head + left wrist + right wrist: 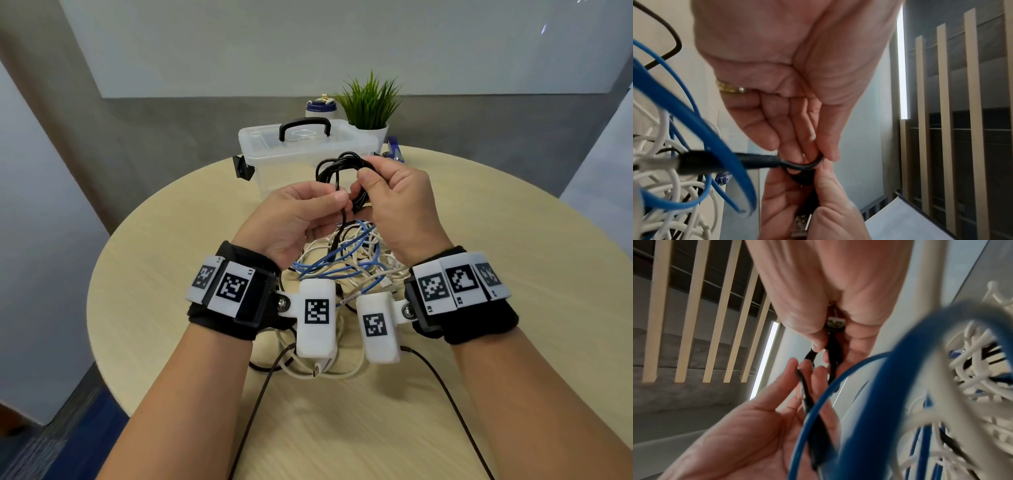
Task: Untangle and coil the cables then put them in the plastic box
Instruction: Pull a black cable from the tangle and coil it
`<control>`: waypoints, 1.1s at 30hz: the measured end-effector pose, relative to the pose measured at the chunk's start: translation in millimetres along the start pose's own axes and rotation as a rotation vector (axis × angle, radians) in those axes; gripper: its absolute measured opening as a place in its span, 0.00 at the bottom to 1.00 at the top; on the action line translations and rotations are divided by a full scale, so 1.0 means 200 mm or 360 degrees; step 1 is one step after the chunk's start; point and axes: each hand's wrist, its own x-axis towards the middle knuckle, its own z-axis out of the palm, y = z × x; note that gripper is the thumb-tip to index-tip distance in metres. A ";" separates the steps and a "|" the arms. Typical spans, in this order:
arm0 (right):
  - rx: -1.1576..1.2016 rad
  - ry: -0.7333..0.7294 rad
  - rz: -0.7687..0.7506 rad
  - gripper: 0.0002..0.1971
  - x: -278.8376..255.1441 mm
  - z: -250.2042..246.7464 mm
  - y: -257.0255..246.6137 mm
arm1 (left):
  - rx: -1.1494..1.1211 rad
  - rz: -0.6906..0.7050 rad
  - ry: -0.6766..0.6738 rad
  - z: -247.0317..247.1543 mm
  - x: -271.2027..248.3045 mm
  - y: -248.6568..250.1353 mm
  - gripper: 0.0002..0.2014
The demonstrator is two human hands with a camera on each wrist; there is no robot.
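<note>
Black cable (346, 171) coil held above the table (171, 308), before the lidded plastic box (270, 154); right hand (394, 202) grips the loops; left hand (294, 216) pinches the tail; feed loops evenly, avoiding the blue cable (342, 263).

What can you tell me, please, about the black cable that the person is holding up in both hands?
The black cable is thin, round and rubbery-looking, wound into several loose loops held above the table in front of the plastic box. The right hand grips the loops and a metal plug end; the left hand pinches a strand below. Its tail drops into the tangle of blue and white cables.
</note>
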 end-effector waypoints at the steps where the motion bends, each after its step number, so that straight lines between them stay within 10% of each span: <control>1: -0.0053 0.0007 -0.0023 0.17 0.00 0.00 0.00 | 0.0039 0.0026 -0.0003 0.00 0.00 0.00 0.07; 14: -0.0117 0.0004 -0.0062 0.10 0.03 -0.04 0.01 | 0.0248 0.0482 -0.0080 0.00 -0.02 0.02 0.06; 28: 0.0030 -0.0050 0.0001 0.10 0.02 -0.02 0.01 | 0.0067 0.0405 0.0168 0.01 0.02 0.02 0.09; 33: 0.0164 -0.0060 0.0054 0.13 0.00 0.00 -0.01 | 0.0635 0.0561 0.0380 -0.01 0.02 0.01 0.05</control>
